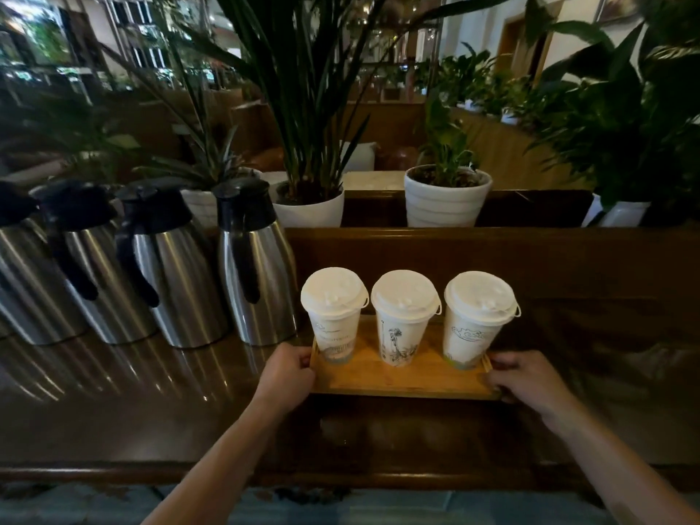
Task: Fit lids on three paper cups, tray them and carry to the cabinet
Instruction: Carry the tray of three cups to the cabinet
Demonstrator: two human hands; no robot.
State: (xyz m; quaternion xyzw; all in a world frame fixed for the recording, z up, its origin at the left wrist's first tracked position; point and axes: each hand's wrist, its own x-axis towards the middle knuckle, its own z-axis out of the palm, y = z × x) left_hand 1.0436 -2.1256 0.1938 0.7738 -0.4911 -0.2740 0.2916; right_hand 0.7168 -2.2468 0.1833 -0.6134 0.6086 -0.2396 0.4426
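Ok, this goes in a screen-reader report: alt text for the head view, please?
Left hand and right hand grip the ends of a wooden tray holding three lidded paper cups on a dark wooden counter, beside steel carafes and potted plants.

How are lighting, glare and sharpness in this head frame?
Head view: dim and warm; the three white lidded paper cups and wooden tray are sharp; window light streaks the steel jugs and glossy dark wooden counter; wide-angle bending tilts the edges; background plants look soft.
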